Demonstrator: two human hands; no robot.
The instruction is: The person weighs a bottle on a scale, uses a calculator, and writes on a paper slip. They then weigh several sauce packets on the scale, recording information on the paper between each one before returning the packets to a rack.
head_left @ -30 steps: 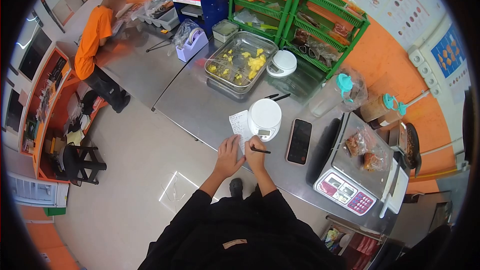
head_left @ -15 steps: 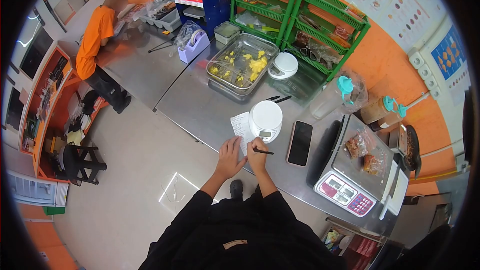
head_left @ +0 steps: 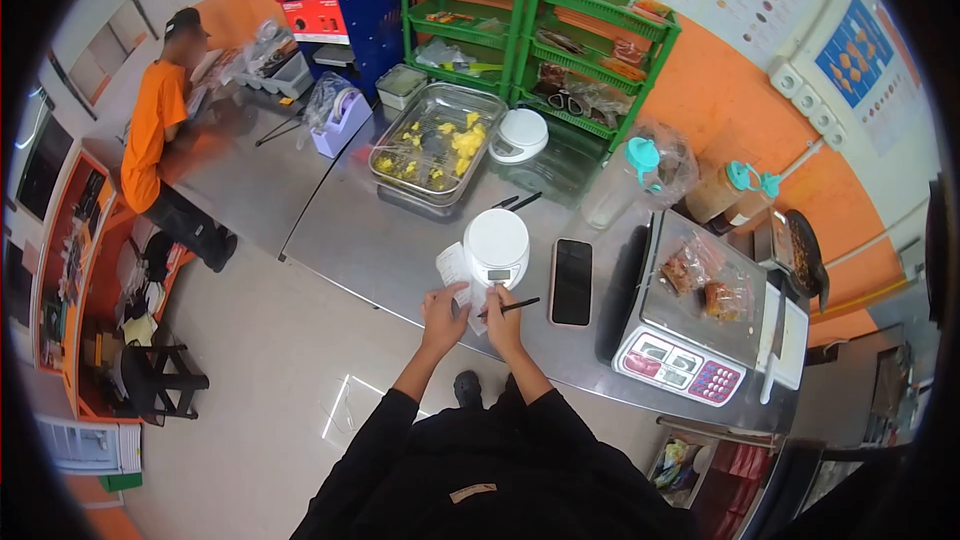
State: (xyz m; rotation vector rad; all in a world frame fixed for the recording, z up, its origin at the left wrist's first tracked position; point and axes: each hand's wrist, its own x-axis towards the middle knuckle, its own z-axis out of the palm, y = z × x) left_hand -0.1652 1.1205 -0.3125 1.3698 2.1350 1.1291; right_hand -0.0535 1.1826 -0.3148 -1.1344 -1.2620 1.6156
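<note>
- Near the middle of the frame, a narrow paper (head_left: 452, 262) covered in writing lies at the front edge of the bench (head_left: 350, 230), just left of a white scale (head_left: 497, 237).
- The right grip (head_left: 504, 324) is closed on a black pen (head_left: 521, 304), slanted with its raised end toward the right of the frame.
- The left grip (head_left: 441, 314) is at the paper's left side, fingers bent over it; whether it pinches or only steadies the sheet, one cannot tell.
- The step in hand looks like note-writing beside the scale, judging by pen and paper; whether the tip touches the sheet is too small to make out.
- Another stroke would call for the left grip to keep the paper flat and the right to bring the tip squarely onto it, clear of the scale's front edge.
- A phone (head_left: 571, 282) lies right of the scale, apart from both hands.
</note>
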